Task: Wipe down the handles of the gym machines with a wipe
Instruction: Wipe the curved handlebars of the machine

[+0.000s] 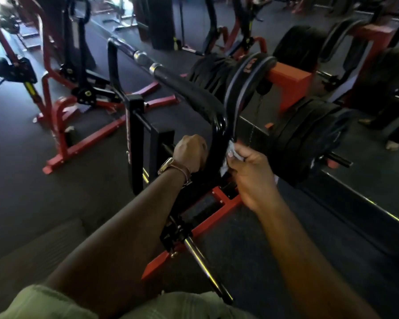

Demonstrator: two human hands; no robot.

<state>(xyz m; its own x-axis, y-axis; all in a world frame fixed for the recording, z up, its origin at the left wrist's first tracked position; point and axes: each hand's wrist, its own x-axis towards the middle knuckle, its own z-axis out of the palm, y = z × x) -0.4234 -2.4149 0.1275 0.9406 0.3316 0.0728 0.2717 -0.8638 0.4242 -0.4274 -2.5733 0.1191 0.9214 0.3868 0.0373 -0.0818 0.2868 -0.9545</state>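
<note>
A black curved handlebar (pixel 194 97) of a red-and-black gym machine runs from the upper left down to a bend in the middle of the view. My right hand (pixel 251 176) holds a small white wipe (pixel 234 155) against the right side of the bar just below the bend. My left hand (pixel 189 153), with a brown watch strap on the wrist, is curled in a fist beside the left side of the same bar; whether it grips the bar is hidden.
Black weight plates (pixel 309 143) are stacked on the machine to the right, close to my right hand. A chrome sleeve (pixel 205 265) sticks out toward me below. More red-frame machines (pixel 55 116) stand at the left on the dark rubber floor.
</note>
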